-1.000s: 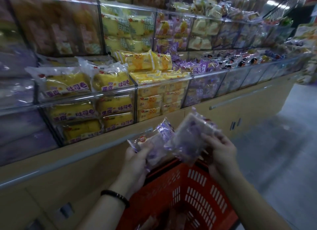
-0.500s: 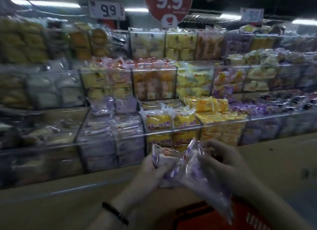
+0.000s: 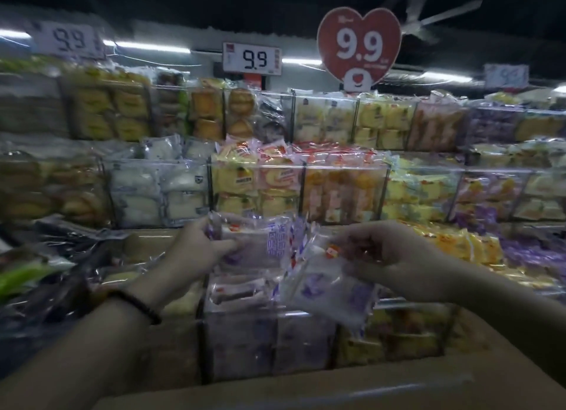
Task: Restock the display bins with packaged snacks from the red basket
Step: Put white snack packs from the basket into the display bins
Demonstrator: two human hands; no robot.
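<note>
- Purple-and-clear plastic snack packet (image 3: 257,241) was gripped in the left hand (image 3: 193,253), whose fingers (image 3: 225,245) were curled round the packet's left end.
- The right hand (image 3: 395,256) pinched the top edge of a second purple-and-clear packet (image 3: 324,287), which hung tilted just beside the first.
- Both packets were held just above a clear plastic display bin (image 3: 245,339) that contained matching purple packets.
- A black bead bracelet (image 3: 147,307) circled the left wrist.
- A red heart-shaped price sign (image 3: 358,42) reading 9.9 stood above the shelves.
</note>
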